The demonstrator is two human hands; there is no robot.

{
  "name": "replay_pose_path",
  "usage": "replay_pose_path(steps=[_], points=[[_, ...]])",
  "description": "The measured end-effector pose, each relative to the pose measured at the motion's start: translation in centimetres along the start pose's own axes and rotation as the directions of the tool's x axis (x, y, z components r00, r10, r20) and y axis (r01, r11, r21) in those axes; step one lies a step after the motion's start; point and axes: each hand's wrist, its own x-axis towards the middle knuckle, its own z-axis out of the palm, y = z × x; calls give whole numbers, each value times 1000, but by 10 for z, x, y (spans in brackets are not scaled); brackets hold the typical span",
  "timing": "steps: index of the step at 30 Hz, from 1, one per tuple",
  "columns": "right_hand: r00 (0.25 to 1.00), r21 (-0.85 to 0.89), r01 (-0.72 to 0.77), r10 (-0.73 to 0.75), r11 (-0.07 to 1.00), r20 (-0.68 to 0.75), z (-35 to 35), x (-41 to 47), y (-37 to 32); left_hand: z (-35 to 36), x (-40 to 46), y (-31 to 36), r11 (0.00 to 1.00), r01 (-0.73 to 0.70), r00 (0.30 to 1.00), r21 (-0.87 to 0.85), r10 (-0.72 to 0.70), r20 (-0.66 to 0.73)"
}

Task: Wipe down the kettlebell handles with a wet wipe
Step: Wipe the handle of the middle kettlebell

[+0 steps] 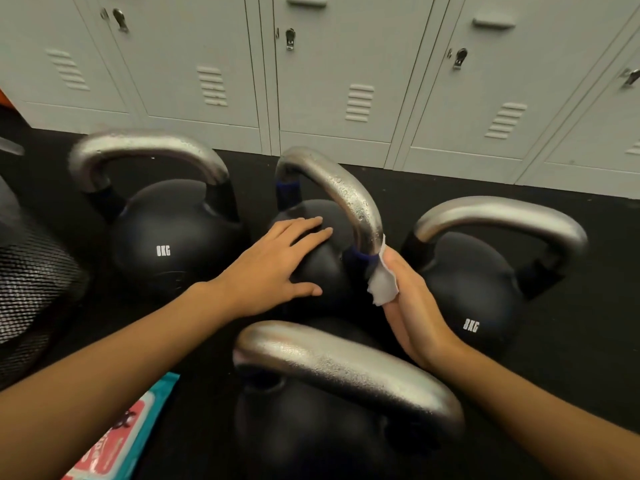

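Several black kettlebells with silver handles stand on the dark floor. The middle kettlebell (pixel 322 271) has a wet, beaded handle (pixel 346 195). My left hand (pixel 273 268) lies flat and open on its black body. My right hand (pixel 412 306) holds a white wet wipe (pixel 382 282) pressed against the lower right end of that handle, by its blue band. Other kettlebells stand at the left (pixel 173 244), at the right (pixel 474 292) and nearest me (pixel 322 427); the nearest handle (pixel 346 368) also looks wet.
A row of grey lockers (pixel 346 81) lines the wall behind the kettlebells. A teal and red wipes pack (pixel 121 441) lies on the floor at the bottom left. A dark mesh object (pixel 31 289) sits at the left edge.
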Motion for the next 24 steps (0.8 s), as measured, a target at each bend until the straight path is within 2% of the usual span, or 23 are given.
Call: replay_pose_path(steps=[2,6,14,20,24], points=[[998,-103,61,-63,993,-12,-1,0,0,1,0,0,1000,7,1000,-9,-7,5],[992,-134,110,-116,985,-42,4,16,-18,3,0,0,1000,19,1000,-9,-18,10],[999,-34,-24,23,999,-45,6,17,-14,4,0,-3,999,31,1000,-27,-31,6],[984,-284,165,-176,944,-16,8,-6,-6,4,0,-3,998,33,999,-49,-32,10],[948,-447,285,-317,848,2,12,-8,-19,4,1,-3,999,31,999,-39,-31,15]])
